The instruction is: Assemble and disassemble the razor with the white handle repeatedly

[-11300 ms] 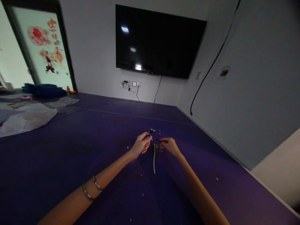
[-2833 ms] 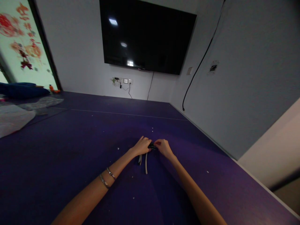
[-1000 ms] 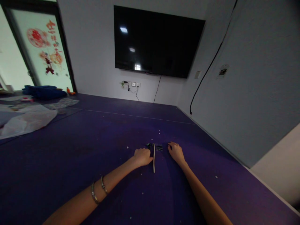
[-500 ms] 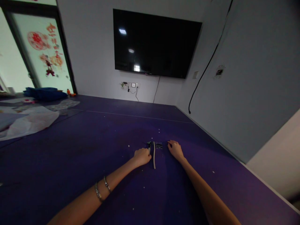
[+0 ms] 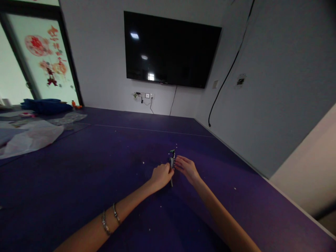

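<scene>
My left hand (image 5: pixel 162 176) is closed around a slim tool (image 5: pixel 172 163) with a pale grey body and a dark, green-edged head, held just above the purple surface (image 5: pixel 118 168). Its exact kind is too small to make out. Below that hand shows the lower end of a pale rod or cable piece (image 5: pixel 172 183); the rest of it is hidden. My right hand (image 5: pixel 187 169) is close on the right of the tool, fingers stretched toward it and thumb apart. Dark bits show at its fingertips, but I cannot tell whether they touch.
Small white scraps (image 5: pixel 143 162) are scattered over the purple surface. Clear plastic sheeting (image 5: pixel 39 134) and a blue cloth bundle (image 5: pixel 47 106) lie at the left. A television (image 5: pixel 170 49) hangs on the wall, and a black cable (image 5: pixel 223 89) dangles at the right.
My right hand has moved left, up to the tool. My left hand has shifted slightly right, over the pale rod. The small dark flat piece between the hands is now mostly hidden.
</scene>
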Motion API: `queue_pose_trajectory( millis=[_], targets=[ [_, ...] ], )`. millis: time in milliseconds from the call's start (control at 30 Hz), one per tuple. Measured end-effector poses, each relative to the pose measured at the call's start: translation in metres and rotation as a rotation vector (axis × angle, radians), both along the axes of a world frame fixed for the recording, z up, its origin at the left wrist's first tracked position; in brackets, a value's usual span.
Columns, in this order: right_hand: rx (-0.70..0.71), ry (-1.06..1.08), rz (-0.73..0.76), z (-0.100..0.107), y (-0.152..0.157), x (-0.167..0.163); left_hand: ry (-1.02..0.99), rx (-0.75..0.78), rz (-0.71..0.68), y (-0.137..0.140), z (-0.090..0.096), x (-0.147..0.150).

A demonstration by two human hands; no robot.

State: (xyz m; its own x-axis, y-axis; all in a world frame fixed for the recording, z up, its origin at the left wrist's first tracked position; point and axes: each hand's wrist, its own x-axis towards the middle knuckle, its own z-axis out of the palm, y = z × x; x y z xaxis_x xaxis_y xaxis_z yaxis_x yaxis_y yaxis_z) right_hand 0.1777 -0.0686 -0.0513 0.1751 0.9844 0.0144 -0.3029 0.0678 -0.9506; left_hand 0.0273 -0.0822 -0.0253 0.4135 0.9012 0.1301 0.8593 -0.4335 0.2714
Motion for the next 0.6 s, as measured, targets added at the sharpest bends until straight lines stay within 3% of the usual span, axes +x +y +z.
queue_pose_trajectory(
  millis=[133, 400, 500, 600],
  targets=[
    [-0.128, 0.036, 0.048, 0.009, -0.012, -0.006, -0.005, 0.033, -0.033, -0.007, 0.0, 0.011],
    [-0.125, -0.165, -0.029, 0.004, -0.018, 0.014, 0.035, 0.037, -0.086, -0.018, 0.001, 0.027],
    [-0.108, -0.364, -0.119, 0.002, -0.013, 0.05, 0.087, 0.045, -0.111, -0.017, 0.001, 0.026],
    [-0.166, -0.826, -0.255, -0.001, -0.008, 0.1, 0.169, 0.042, -0.122, -0.011, -0.004, 0.021]
  ],
)
